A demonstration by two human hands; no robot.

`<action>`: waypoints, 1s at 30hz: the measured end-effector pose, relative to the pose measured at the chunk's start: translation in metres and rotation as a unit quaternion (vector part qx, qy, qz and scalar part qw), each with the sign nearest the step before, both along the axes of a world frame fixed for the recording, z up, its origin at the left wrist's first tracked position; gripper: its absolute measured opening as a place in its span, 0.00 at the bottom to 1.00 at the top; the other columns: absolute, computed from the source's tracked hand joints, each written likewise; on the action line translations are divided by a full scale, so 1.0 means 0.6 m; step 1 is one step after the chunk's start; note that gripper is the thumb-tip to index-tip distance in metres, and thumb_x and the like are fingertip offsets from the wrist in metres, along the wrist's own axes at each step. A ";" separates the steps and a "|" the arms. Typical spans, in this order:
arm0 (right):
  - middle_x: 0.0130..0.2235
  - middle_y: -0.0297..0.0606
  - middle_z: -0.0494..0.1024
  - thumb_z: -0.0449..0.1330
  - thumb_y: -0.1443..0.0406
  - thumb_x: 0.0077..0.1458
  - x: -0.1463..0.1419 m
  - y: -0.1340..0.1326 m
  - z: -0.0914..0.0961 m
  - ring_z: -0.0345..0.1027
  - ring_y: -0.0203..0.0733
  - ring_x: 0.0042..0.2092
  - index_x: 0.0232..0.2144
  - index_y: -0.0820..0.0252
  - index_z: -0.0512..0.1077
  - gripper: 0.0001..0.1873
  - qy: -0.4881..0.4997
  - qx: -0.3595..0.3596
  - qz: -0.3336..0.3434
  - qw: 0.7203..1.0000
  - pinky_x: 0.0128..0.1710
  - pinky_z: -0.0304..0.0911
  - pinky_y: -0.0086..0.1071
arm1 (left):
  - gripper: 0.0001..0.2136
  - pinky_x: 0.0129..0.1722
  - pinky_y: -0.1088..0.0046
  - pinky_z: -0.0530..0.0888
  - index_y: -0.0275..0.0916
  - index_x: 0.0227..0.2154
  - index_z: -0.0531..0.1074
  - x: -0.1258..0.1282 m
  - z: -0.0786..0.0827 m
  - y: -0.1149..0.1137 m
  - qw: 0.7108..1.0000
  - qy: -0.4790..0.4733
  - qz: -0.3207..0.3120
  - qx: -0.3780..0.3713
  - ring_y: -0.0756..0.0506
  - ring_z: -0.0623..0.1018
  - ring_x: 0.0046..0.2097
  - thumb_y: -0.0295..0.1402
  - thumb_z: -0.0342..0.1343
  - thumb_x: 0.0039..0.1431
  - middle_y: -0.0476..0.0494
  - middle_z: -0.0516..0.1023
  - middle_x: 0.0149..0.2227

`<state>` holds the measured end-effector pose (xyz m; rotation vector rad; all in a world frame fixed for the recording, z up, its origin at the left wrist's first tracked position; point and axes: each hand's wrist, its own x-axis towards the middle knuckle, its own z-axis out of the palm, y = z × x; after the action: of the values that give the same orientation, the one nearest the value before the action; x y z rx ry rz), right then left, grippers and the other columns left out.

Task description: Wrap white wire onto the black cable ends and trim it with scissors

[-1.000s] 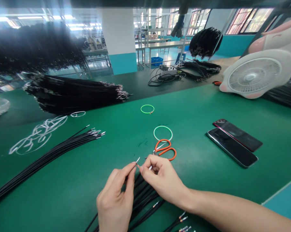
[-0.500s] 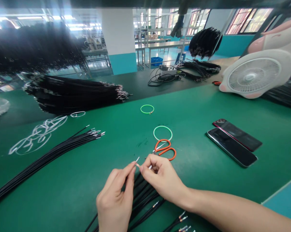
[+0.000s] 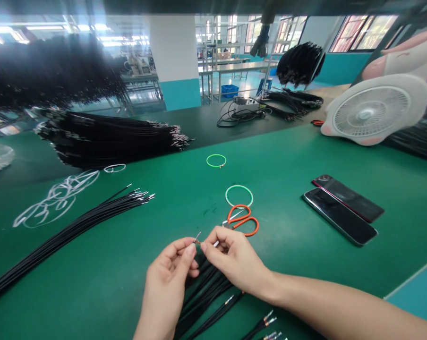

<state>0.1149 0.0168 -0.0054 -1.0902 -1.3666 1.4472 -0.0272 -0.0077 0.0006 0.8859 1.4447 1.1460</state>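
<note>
My left hand (image 3: 169,276) is closed in a pinch at the stripped end of a thin cable (image 3: 198,236), whose light tip sticks up past the fingertips. My right hand (image 3: 236,259) meets it from the right, thumb and forefinger pinched at a small copper-coloured piece on that cable end; its exact shape is too small to make out. Beneath both hands lie black cables (image 3: 202,304), partly hidden by them. Several cable ends with copper and silver tips (image 3: 268,318) show at the lower right. Orange-handled scissors (image 3: 243,220) lie just beyond my right hand, blades partly covered.
Left of my hands lies a bundle of black cables (image 3: 93,217), with white ties (image 3: 61,193) behind it. Two green rings (image 3: 216,161) are ahead. Two phones (image 3: 341,215) and a white fan (image 3: 371,111) stand right. A thick cable pile (image 3: 117,137) lies at the back.
My left hand has rolled so its palm and curled fingers show, its pinch shifting slightly down and left. My right hand has moved a little left and stays pinched.
</note>
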 end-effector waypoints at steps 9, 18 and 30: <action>0.21 0.26 0.62 0.57 0.64 0.57 -0.002 -0.003 -0.010 0.52 0.30 0.23 0.25 0.61 0.67 0.09 -0.023 0.055 0.020 0.998 0.22 0.49 0.25 | 0.12 0.21 0.84 0.61 0.36 0.27 0.75 -0.004 0.010 0.004 0.992 -0.110 -0.007 -0.059 0.57 0.61 0.23 0.41 0.65 0.50 0.54 0.68 0.24; 0.21 0.27 0.63 0.57 0.63 0.57 -0.003 -0.001 -0.009 0.53 0.30 0.23 0.26 0.62 0.69 0.09 -0.044 0.067 0.015 0.997 0.21 0.48 0.25 | 0.12 0.23 0.84 0.63 0.37 0.28 0.75 -0.007 0.004 0.005 0.988 -0.141 -0.005 -0.068 0.56 0.62 0.24 0.41 0.66 0.50 0.53 0.68 0.26; 0.21 0.28 0.65 0.57 0.62 0.57 -0.003 -0.006 -0.012 0.54 0.30 0.23 0.26 0.61 0.69 0.10 -0.045 0.050 0.010 0.998 0.20 0.50 0.24 | 0.13 0.24 0.81 0.63 0.35 0.28 0.75 -0.012 0.003 0.011 0.984 -0.155 -0.025 -0.081 0.55 0.63 0.25 0.41 0.67 0.47 0.52 0.69 0.26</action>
<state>0.1134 0.0130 -0.0124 -1.0917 -1.5011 1.3415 -0.0345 -0.0012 0.0024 0.5970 1.2334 1.0597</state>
